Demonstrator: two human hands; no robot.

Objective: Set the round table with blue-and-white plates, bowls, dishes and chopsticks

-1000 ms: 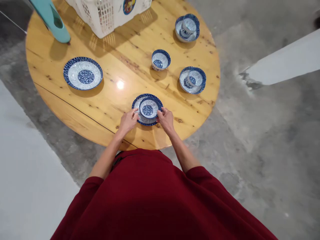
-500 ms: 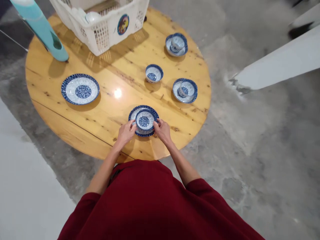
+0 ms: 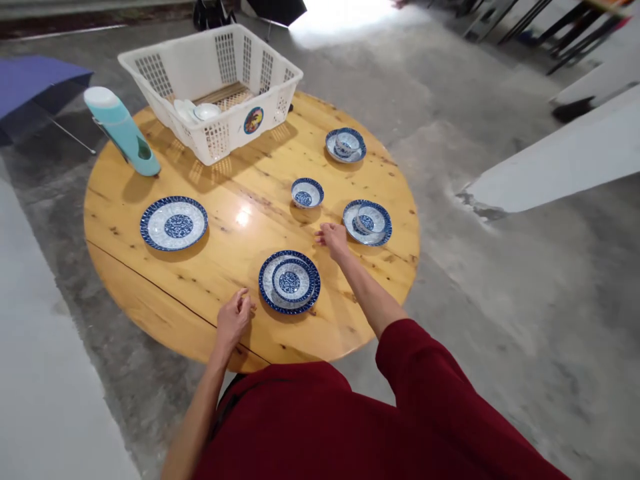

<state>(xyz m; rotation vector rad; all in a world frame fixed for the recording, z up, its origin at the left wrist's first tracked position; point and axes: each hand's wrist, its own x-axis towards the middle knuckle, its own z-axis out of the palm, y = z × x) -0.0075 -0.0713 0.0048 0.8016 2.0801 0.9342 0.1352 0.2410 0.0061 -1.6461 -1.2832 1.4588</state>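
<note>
A blue-and-white bowl [image 3: 289, 281] sits on a matching saucer [image 3: 265, 283] near the front of the round wooden table [image 3: 235, 240]. My left hand [image 3: 234, 319] rests just left of the saucer, fingers loosely curled, holding nothing. My right hand [image 3: 333, 239] reaches out over the table between a lone small bowl [image 3: 307, 192] and another saucer carrying a bowl [image 3: 367, 222]. It holds nothing and its fingers are apart.
A larger patterned plate [image 3: 173, 223] lies at the left. A third saucer with a bowl [image 3: 345, 144] sits at the far right. At the back stands a white plastic basket [image 3: 213, 90] with white dishes inside. A teal bottle [image 3: 121, 131] leans beside it. Concrete floor surrounds the table.
Both hands have let go of the near bowl and saucer. My right hand moved forward and right; my left drew back to the left. The camera tilted up, showing the basket.
</note>
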